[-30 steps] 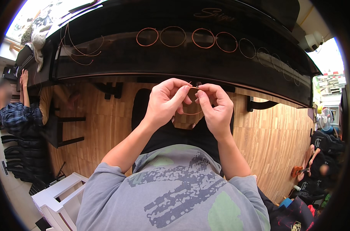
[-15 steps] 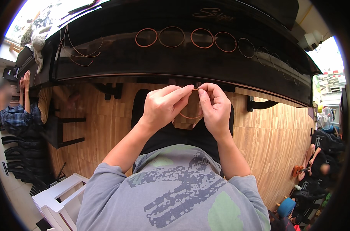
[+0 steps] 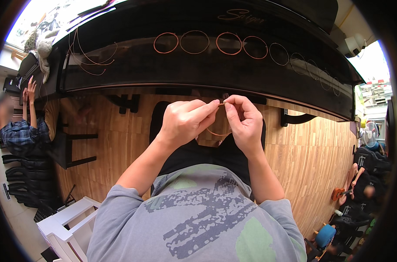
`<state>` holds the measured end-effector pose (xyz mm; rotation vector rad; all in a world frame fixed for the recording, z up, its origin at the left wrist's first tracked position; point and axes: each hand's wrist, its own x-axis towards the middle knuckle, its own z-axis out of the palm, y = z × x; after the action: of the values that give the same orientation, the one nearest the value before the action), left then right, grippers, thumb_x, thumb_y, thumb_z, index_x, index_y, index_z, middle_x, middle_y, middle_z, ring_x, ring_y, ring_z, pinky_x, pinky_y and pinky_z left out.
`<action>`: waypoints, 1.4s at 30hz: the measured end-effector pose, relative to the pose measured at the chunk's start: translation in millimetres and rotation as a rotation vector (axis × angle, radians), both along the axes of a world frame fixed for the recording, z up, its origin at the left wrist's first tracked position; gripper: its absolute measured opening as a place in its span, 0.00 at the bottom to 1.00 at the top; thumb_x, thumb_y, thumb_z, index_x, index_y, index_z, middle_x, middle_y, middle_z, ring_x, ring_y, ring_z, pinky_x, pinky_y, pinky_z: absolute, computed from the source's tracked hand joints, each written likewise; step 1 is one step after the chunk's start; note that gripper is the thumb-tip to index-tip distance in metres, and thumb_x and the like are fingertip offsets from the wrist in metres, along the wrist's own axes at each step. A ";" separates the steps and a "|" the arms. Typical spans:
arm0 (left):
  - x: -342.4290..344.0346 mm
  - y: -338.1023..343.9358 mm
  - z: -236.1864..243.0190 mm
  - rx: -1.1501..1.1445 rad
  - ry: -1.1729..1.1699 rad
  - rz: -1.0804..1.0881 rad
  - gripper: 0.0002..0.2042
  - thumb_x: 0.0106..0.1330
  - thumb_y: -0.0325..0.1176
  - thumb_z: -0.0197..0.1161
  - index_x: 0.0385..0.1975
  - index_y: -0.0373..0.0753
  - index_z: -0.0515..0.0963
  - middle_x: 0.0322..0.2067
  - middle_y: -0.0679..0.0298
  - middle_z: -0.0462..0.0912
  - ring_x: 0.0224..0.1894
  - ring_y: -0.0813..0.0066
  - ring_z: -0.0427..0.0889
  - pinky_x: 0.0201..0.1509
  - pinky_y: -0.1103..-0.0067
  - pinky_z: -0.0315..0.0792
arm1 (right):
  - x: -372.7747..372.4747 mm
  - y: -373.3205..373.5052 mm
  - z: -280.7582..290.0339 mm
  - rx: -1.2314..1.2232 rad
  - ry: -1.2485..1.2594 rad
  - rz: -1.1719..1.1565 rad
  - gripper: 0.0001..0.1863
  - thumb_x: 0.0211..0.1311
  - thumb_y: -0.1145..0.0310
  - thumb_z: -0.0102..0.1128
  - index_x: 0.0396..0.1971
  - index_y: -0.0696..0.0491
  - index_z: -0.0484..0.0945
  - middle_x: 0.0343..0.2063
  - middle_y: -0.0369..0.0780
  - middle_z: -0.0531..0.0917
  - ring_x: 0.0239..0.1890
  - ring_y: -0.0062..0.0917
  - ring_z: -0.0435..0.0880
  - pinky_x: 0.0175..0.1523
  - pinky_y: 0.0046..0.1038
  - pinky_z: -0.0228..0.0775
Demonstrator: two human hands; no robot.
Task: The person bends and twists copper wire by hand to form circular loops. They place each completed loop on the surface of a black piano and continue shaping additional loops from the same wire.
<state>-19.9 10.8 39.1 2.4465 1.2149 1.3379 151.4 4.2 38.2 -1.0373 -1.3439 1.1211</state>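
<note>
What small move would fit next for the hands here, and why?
Probably finish closing the wire loop: the left hand and right hand pinch its ends together at the top, and finished coils lie in a row on the black piano top.

A black piano lid (image 3: 198, 65) carries a row of coiled strings (image 3: 229, 43).

Both forearms rise from below, bent inward; the left hand (image 3: 186, 122) and right hand (image 3: 245, 121) meet, fingertips pinched together, nearly touching.
</note>
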 end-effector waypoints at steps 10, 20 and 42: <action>4.0 -5.0 4.2 -0.672 -0.577 -0.024 0.06 0.61 0.28 0.64 0.36 0.35 0.81 0.20 0.68 0.80 0.20 0.86 0.77 0.22 0.87 0.69 | 3.4 -0.8 3.3 -0.187 0.156 0.098 0.08 0.64 0.76 0.57 0.42 0.59 0.77 0.25 0.32 0.78 0.25 0.09 0.73 0.30 0.13 0.66; 7.4 -5.8 -25.6 -1.109 -1.306 -0.308 0.17 0.71 0.42 0.52 0.48 0.35 0.71 0.37 0.61 0.79 0.39 0.76 0.79 0.40 0.80 0.75 | 8.2 6.0 -8.7 -0.349 0.277 0.171 0.09 0.66 0.73 0.56 0.42 0.61 0.77 0.26 0.35 0.81 0.28 0.14 0.80 0.33 0.18 0.75; -102.6 90.6 -12.5 -0.088 -0.041 0.542 0.17 0.67 0.37 0.49 0.49 0.37 0.76 0.48 0.51 0.72 0.53 0.58 0.71 0.58 0.67 0.64 | -2.7 9.4 -7.4 0.248 -0.377 -0.016 0.15 0.67 0.60 0.54 0.44 0.55 0.80 0.27 0.33 0.79 0.34 0.23 0.74 0.51 0.27 0.55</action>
<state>-122.5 101.4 26.6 2.0942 1.9720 1.3899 148.7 13.5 30.7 -1.1052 -1.7202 0.7432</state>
